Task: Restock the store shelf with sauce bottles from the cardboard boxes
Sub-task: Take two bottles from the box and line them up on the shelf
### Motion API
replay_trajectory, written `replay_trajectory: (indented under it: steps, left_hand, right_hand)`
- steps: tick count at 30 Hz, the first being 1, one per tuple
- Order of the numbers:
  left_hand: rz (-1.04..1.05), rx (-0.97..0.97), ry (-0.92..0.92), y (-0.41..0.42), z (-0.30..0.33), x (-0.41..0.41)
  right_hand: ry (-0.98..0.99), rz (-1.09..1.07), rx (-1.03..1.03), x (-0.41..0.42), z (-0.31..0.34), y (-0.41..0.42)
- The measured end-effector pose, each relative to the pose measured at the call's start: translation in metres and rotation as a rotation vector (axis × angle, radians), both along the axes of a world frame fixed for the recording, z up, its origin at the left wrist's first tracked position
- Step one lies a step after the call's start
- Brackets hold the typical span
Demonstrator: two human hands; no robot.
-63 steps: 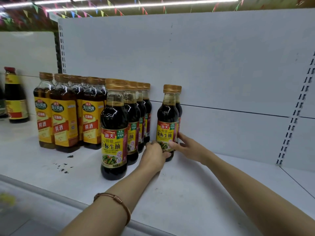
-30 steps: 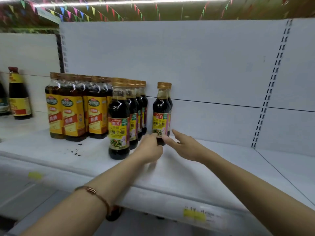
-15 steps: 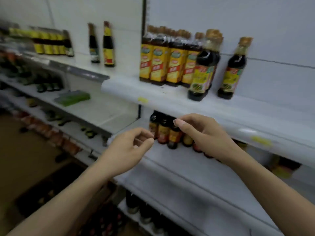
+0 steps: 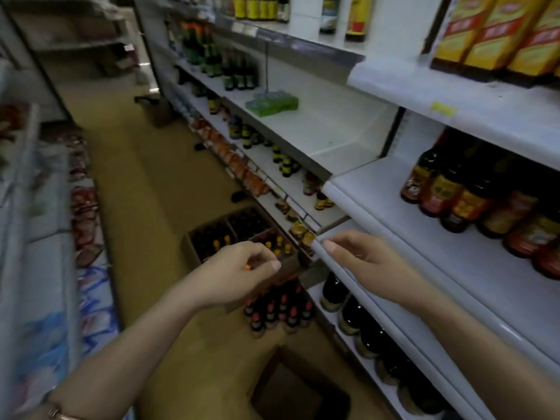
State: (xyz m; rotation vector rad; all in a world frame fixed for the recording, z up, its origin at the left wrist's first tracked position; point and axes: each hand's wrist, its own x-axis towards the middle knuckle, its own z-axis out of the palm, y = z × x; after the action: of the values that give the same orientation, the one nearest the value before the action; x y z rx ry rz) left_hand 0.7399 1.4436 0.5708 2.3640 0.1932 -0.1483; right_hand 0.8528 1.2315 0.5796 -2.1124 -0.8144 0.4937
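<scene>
Both my hands hang in the air in front of the shelves, holding nothing. My left hand has loosely curled fingers above the aisle floor. My right hand hovers next to the edge of a white shelf, fingers relaxed. Down on the floor stand cardboard boxes filled with dark sauce bottles, and a cluster of red-capped bottles sits nearer to me. An open, dark cardboard box lies at my feet. Yellow-labelled bottles stand on the top shelf at the upper right.
Dark bottles fill the middle shelf on the right and more line the bottom shelf. A green pack lies on a shelf further along. Another shelving unit bounds the aisle on the left. The tan floor runs between.
My hands left the soy sauce bottles on the upper shelf and drew back empty. The view swung left and down, now showing the aisle floor and the boxes.
</scene>
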Motion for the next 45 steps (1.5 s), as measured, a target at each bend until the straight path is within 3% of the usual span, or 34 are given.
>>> replay_trajectory:
  steps: [14, 21, 31, 40, 45]
  left_hand:
    - [0.167, 0.067, -0.028, 0.100, -0.028, 0.047]
    - [0.295, -0.087, -0.001, 0.225, -0.121, 0.079]
    - [0.198, -0.095, 0.205, 0.391, -0.235, 0.124]
    - [0.132, -0.117, 0.373, 0.416, -0.383, 0.191]
    - [0.108, -0.156, 0.346, 0.421, -0.497, 0.230]
  right_hand:
    - [0.082, 0.087, -0.046, 0.074, -0.044, 0.120]
    - [0.140, 0.067, -0.179, 0.103, -0.112, 0.235]
    - [0.247, -0.016, -0.260, 0.133, -0.218, 0.393]
    - [0.305, -0.056, -0.366, 0.182, -0.391, 0.445]
    - [0.308, 0.016, -0.373, 0.210, -0.517, 0.465]
